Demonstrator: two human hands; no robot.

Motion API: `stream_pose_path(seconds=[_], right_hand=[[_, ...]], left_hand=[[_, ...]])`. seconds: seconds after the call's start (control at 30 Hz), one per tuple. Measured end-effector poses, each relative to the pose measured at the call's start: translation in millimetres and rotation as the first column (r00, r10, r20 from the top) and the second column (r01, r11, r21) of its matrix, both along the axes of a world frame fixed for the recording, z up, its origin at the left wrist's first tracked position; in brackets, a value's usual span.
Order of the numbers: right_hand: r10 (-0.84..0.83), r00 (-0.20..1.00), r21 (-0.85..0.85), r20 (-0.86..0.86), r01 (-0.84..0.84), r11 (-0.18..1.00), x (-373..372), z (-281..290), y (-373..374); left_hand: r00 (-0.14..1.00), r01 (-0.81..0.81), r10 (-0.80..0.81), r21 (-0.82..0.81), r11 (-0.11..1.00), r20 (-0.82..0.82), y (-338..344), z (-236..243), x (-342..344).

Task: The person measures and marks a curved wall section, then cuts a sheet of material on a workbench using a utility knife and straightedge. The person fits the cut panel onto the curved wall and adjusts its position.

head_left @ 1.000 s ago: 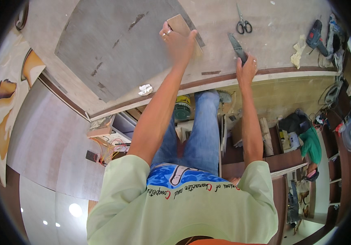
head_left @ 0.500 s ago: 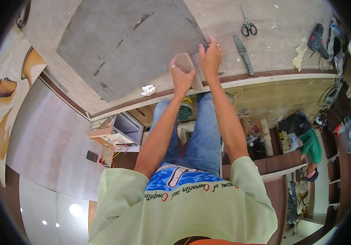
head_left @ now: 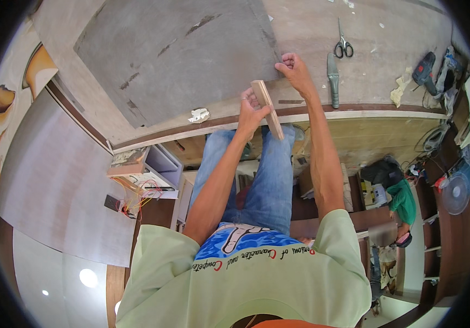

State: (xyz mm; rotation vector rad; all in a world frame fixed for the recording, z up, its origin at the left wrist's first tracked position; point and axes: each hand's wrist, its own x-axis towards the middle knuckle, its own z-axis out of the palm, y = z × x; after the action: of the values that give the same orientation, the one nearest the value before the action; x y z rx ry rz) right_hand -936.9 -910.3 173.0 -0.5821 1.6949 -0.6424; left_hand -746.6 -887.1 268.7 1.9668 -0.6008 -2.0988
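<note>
My left hand [head_left: 251, 112] is closed round a narrow wooden block [head_left: 268, 109], which is tilted over the front edge of the worktop. My right hand [head_left: 295, 71] is beside the right edge of a dark grey sheet [head_left: 175, 65] marked with dark scuffs, its fingers curled; whether anything is between them I cannot make out. Right of that hand lie a putty knife [head_left: 333, 82] with a grey handle and black-handled scissors [head_left: 344, 49]. A crumpled white scrap [head_left: 199, 115] sits at the sheet's lower edge.
A drill [head_left: 426, 74] and torn paper [head_left: 399, 90] lie at the worktop's [head_left: 371, 87] right. Below are loose wires [head_left: 145, 199] at left, cluttered shelves and a fan [head_left: 456, 191] at right. Another person in green [head_left: 404, 202] is low at the right.
The putty knife was in my right hand and now lies on the worktop; that hand moved left to the sheet's edge. My left hand brought the block down toward me and tilted it.
</note>
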Motion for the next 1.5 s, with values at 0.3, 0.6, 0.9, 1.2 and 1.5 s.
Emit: stream_pose_path(seconds=[0.3, 0.6, 0.9, 1.2, 1.5], right_hand=[[0.220, 0.922, 0.019, -0.320, -0.226, 0.974, 10.4, -4.8, -7.1], [0.309, 0.831, 0.105, -0.462, -0.295, 0.950, 19.8, -1.2, -10.3], [0.296, 0.955, 0.088, 0.035, -0.298, 0.951, -17.8, 19.9, -19.6], [0.234, 0.968, 0.042, -0.090, -0.231, 0.972, -6.3, 25.5, -41.4], [0.246, 0.953, 0.044, -0.177, -0.242, 0.969, 0.0, 27.0, -37.7]], left_hand=[[0.999, 0.021, -0.025, -0.120, 0.993, -0.031, 23.0, -17.4, -11.6], [1.000, -0.027, 0.026, -0.047, 0.999, -0.012, 34.3, -57.4, -32.2], [0.596, -0.741, 0.796, 0.308, 0.597, -0.107, 1.5, -48.9, -48.6], [0.435, -0.835, 0.893, 0.321, 0.447, -0.114, -6.7, -30.6, -60.5], [0.422, -0.823, 0.888, 0.334, 0.460, -0.182, -5.9, -38.2, -61.7]])
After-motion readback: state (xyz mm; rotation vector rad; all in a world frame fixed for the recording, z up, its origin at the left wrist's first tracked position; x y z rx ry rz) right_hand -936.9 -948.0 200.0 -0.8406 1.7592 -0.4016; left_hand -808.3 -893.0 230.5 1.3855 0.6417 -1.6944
